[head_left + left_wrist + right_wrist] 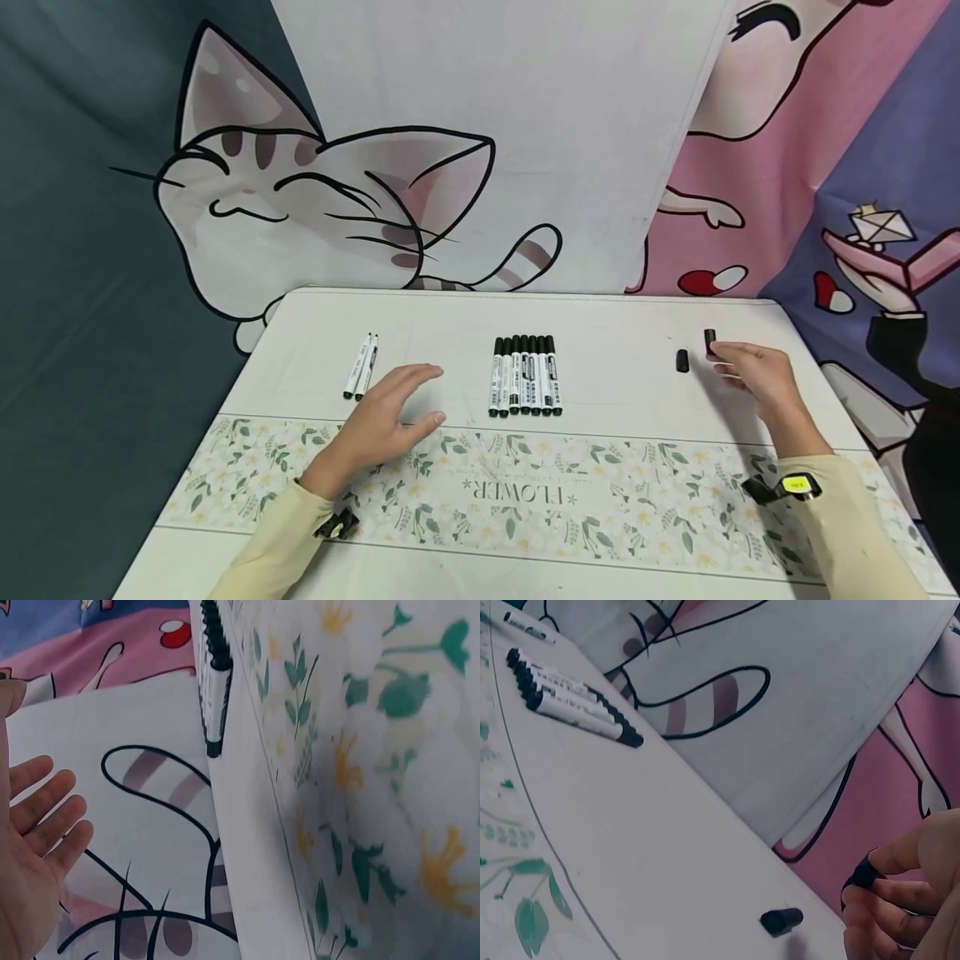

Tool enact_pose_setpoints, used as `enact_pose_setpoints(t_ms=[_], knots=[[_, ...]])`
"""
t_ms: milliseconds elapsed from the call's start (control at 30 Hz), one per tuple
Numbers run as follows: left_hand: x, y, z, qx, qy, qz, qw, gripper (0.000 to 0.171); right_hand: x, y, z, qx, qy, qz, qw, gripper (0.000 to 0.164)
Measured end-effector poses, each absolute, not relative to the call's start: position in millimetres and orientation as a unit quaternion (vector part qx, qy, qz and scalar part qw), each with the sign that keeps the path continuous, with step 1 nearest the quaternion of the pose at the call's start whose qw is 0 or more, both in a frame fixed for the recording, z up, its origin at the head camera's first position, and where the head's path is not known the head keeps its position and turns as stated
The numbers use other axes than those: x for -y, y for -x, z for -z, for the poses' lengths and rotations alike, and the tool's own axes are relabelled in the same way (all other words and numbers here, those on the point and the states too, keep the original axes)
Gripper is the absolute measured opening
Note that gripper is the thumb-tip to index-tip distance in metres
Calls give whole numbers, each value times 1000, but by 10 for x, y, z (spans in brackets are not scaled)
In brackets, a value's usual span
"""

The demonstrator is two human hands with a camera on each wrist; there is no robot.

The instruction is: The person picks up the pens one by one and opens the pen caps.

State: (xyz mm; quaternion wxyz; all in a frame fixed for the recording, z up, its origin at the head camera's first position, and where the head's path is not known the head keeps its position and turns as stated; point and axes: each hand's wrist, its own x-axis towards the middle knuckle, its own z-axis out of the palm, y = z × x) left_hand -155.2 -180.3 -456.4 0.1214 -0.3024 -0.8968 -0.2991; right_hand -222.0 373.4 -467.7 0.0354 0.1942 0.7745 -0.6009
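My right hand [756,379] pinches a black marker cap [709,340] between thumb and fingertips at the right of the table. A second black cap [682,361] lies on the cloth just left of it, also visible in the right wrist view. My left hand [386,421] hovers with fingers spread and holds nothing. Two uncapped white markers [362,367] lie side by side beyond that hand, to its left. Between the hands, a row of several capped markers [525,375] lies with black caps pointing away from me.
A white tablecloth [615,342] covers the table, with a floral band [517,492] running across its near part. Behind the table's back edge hangs a cartoon-printed curtain [585,150]. A dark curtain [67,292] hangs at the left.
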Motion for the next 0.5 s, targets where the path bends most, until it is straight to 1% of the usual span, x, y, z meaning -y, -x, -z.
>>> enact_pose_setpoints(t_ms=[100,133,300,433,500], knots=[[1765,1519,4585,893,315,297,122,57,-3772,2254,4752,-793,-202,573,48,9],[1754,1510,4590,892,319,297,122,57,-3783,2265,4776,-797,-206,566,51,12],[1724,1480,4620,888,330,299,116,56,-3824,2308,4870,-805,-221,546,71,39],[1710,1460,4637,888,330,301,110,55,-3846,2340,4917,-806,-222,540,94,42],[1701,1447,4653,889,328,299,108,55,-3850,2356,4934,-808,-224,534,104,46]])
